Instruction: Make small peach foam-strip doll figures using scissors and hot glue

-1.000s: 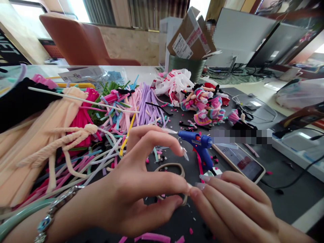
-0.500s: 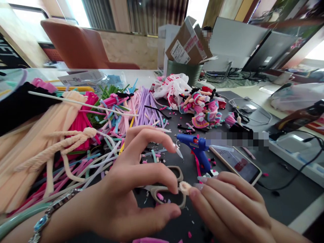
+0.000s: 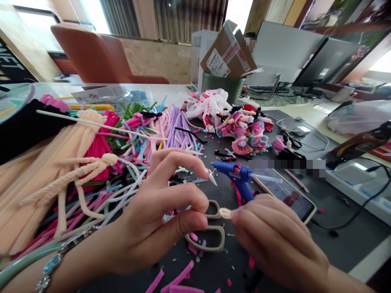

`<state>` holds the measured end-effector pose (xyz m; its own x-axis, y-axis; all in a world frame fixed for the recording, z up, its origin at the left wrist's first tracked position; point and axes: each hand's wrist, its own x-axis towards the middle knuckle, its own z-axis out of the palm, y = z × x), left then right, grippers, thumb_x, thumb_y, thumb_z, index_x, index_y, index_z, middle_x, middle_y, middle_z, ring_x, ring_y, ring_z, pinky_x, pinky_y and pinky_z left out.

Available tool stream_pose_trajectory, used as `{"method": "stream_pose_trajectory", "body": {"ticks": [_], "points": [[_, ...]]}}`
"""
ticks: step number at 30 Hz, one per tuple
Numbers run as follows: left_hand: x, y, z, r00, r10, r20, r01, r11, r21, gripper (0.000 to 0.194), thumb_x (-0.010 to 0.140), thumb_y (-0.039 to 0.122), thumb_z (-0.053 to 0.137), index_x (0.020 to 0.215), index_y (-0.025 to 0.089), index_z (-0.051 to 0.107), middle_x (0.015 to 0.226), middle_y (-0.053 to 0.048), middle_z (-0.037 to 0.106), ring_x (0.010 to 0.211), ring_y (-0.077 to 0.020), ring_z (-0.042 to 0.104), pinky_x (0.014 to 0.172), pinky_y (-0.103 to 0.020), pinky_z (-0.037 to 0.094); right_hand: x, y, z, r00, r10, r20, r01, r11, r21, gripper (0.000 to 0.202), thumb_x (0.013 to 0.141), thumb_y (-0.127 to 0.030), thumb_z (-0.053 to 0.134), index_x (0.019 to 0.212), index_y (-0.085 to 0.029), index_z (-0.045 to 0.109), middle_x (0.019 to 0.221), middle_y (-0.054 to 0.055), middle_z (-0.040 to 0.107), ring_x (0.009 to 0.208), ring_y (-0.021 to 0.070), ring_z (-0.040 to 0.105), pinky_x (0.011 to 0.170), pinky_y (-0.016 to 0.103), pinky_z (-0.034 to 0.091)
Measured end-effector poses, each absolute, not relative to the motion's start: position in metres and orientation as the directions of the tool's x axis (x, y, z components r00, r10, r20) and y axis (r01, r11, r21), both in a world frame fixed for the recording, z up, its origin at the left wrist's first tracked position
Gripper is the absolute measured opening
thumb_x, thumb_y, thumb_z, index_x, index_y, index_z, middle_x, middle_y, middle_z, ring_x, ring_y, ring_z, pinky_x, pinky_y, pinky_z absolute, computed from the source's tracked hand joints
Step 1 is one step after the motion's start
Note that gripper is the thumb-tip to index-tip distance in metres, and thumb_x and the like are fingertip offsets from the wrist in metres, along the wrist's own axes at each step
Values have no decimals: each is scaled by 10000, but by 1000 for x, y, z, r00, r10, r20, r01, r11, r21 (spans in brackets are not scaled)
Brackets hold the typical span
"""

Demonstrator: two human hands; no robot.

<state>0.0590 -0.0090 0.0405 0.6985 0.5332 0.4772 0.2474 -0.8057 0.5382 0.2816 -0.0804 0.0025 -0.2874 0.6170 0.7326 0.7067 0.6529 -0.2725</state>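
Observation:
My right hand is closed, its thumb and fingertips pinching a small cream twisted pipe cleaner piece whose end pokes out to the left. Facing it, my left hand has thumb and index finger pressed together, the other fingers curled and raised. Whatever lies in that pinch, if anything, is hidden; a small gap separates it from the cream piece. Under both hands lie scissors, only the grey-beige handles plainly visible. A blue hot glue gun with a clear glue stick rests just behind my right hand.
Bundles of pipe cleaners in many colours cover the left side. Behind the glue gun sits a heap of small fuzzy dolls. A phone and a power strip lie at right. Pink offcuts scatter the dark mat.
My left thumb and index finger have come together from a wide gap. My right hand has turned and its fingers have curled in, with the cream piece a little higher.

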Motion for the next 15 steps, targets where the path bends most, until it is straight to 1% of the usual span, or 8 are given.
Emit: {"method": "stream_pose_trajectory", "body": {"ticks": [2,3,5,7,9,12,15], "points": [[61,-8,39,682,549,483,256,-798,545,182,851,87,493,748,226,551,1083,-24,429,1081,-210,383,1047,-455,250,279,-78,4,-334,572,749,677,699,-232,276,764,-60,633,1004,-193,605,792,11,674,677,145,629,691,278,537],[62,-7,38,672,557,487,262,-794,548,183,854,98,496,737,226,553,1079,-21,433,1077,-209,387,1040,-451,254,276,-77,5,-311,574,758,667,700,-256,264,759,-41,624,981,-182,602,776,17,664,666,142,622,662,269,532],[65,-6,35,643,573,508,270,-791,549,166,855,141,532,718,228,566,1065,-16,442,1068,-207,395,1019,-431,269,268,-75,6,-182,638,748,642,653,-401,197,762,-28,600,882,-184,610,723,9,645,627,119,608,587,226,511],[68,-5,31,611,585,534,275,-789,550,137,832,179,593,707,234,587,1044,-11,450,1061,-204,405,1003,-412,278,260,-75,7,-55,717,695,588,585,-558,152,771,-34,586,790,-182,615,677,-1,626,576,94,583,522,189,481],[71,-6,29,583,593,556,274,-787,552,116,802,168,639,718,244,612,1023,-6,454,1050,-197,417,998,-400,285,254,-74,5,27,779,626,526,522,-672,134,781,-58,587,741,-183,619,652,-10,607,538,78,550,496,178,460],[73,-7,28,573,590,569,265,-791,552,169,785,88,637,741,251,634,996,-5,458,1047,-185,428,991,-379,299,252,-73,1,71,832,551,453,465,-761,123,794,-96,586,718,-189,613,638,-17,590,546,82,534,497,188,441],[74,-8,28,578,586,568,272,-795,542,200,786,48,614,746,243,635,983,-7,463,1068,-184,423,990,-359,305,252,-72,-1,85,866,493,413,419,-808,120,804,-117,585,717,-197,603,647,-21,586,578,89,534,521,198,437]]}}
